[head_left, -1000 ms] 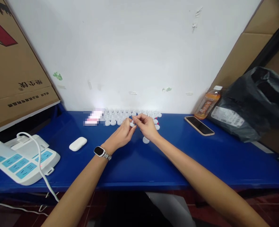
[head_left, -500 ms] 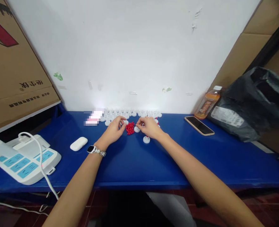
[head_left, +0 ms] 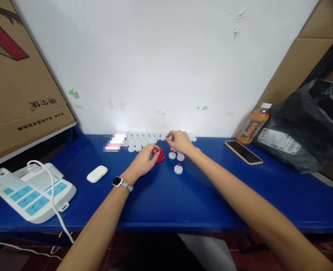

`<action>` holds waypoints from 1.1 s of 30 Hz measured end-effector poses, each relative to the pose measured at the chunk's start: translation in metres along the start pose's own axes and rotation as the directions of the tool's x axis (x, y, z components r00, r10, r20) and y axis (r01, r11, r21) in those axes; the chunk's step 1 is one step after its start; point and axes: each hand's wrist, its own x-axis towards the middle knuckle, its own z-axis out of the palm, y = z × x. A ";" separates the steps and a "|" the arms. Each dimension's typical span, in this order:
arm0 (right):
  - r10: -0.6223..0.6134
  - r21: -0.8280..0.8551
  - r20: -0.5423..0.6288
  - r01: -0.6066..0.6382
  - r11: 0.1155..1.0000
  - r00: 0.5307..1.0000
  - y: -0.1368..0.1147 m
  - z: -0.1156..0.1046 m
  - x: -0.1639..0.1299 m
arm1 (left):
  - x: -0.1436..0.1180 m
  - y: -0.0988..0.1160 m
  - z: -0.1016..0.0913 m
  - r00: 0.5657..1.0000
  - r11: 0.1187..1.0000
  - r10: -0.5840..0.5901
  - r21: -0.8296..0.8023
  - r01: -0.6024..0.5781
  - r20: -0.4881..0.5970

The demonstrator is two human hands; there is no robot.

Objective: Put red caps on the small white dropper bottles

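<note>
My left hand [head_left: 148, 156] is curled at a pile of small red pieces [head_left: 161, 157], some of them showing between its thumb and fingers. Farther back, my right hand [head_left: 180, 141] has its thumb and fingertips drawn together at the right edge of a white plastic cap [head_left: 163, 137]. Rows of similar white caps [head_left: 138, 143] stand along the wall, and the right hand covers part of them. Nearer me, a white cap with a red tip [head_left: 178, 169] stands upright, and two more red-tipped caps [head_left: 172, 154] stand just behind it.
On the blue table [head_left: 155, 203] lie a white earbud case [head_left: 97, 174] and a power strip [head_left: 34, 195] with a cable at left. A phone [head_left: 244, 152], a drink bottle [head_left: 253, 124] and a dark plastic bag [head_left: 296, 128] are at right. Cardboard boxes flank the wall.
My right hand has moved back from the cap beside the red pile toward the rear row, uncovering red-tipped caps. My left hand has shifted right and nearer, onto the red pieces.
</note>
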 end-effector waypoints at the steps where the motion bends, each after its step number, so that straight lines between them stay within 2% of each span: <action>1: 0.012 -0.034 0.013 -0.012 0.999 1.000 0.001 0.004 0.013 | 0.000 -0.001 0.000 1.000 1.000 -0.004 -0.001 0.004 0.001; 5: 0.061 -0.141 0.123 -0.044 0.989 0.991 0.004 0.023 0.055 | 0.001 -0.004 0.000 1.000 0.999 -0.030 -0.012 0.030 0.003; 8: 0.062 -0.137 0.147 -0.042 0.990 0.987 0.002 0.033 0.070 | 0.001 -0.005 0.000 0.999 0.999 -0.046 -0.006 0.046 0.006; 12: 0.053 -0.117 0.124 -0.038 0.992 0.991 -0.005 0.032 0.065 | 0.002 -0.002 -0.001 0.998 0.998 -0.055 0.003 0.055 0.008; 15: 0.011 -0.056 0.052 -0.008 0.998 0.999 -0.013 0.019 0.043 | 0.001 0.001 -0.002 0.996 0.998 -0.049 0.037 0.052 -0.074; 17: -0.035 0.146 -0.012 0.037 0.989 0.999 -0.020 0.010 0.022 | 0.000 0.002 -0.002 0.988 0.997 -0.039 0.066 0.049 -0.147; 19: -0.062 0.399 0.019 0.050 0.916 0.998 -0.026 0.002 -0.001 | 0.000 0.003 -0.003 0.985 0.996 -0.013 0.082 0.027 -0.173; 21: -0.110 0.586 0.076 0.045 0.809 0.991 -0.030 -0.001 -0.019 | 0.000 0.003 -0.003 0.993 0.998 0.017 0.068 -0.008 -0.120; 23: -0.124 0.652 0.060 0.055 0.756 0.991 -0.030 -0.002 -0.032 | 0.000 0.002 -0.004 1.000 0.999 0.021 0.026 -0.021 -0.010; 25: -0.102 0.603 -0.001 0.081 0.793 0.995 -0.026 0.001 -0.040 | 0.000 -0.001 -0.005 0.998 1.000 0.001 -0.005 -0.001 0.063; 27: -0.131 0.441 -0.033 0.132 0.888 0.991 -0.020 0.004 -0.044 | 0.000 -0.002 -0.007 0.998 1.000 -0.025 -0.001 0.025 0.060; 29: -0.216 0.215 0.000 0.211 0.953 0.976 -0.014 0.006 -0.046 | -0.001 -0.004 -0.008 0.999 0.999 -0.032 0.014 0.031 0.036; 31: -0.289 0.039 0.074 0.287 0.957 0.955 -0.012 0.006 -0.047 | -0.001 -0.005 -0.008 0.999 0.999 -0.029 0.019 0.029 0.038; 33: -0.314 -0.054 0.135 0.323 0.945 0.940 -0.014 0.005 -0.046 | -0.001 -0.006 -0.007 0.998 0.999 -0.028 0.020 0.027 0.050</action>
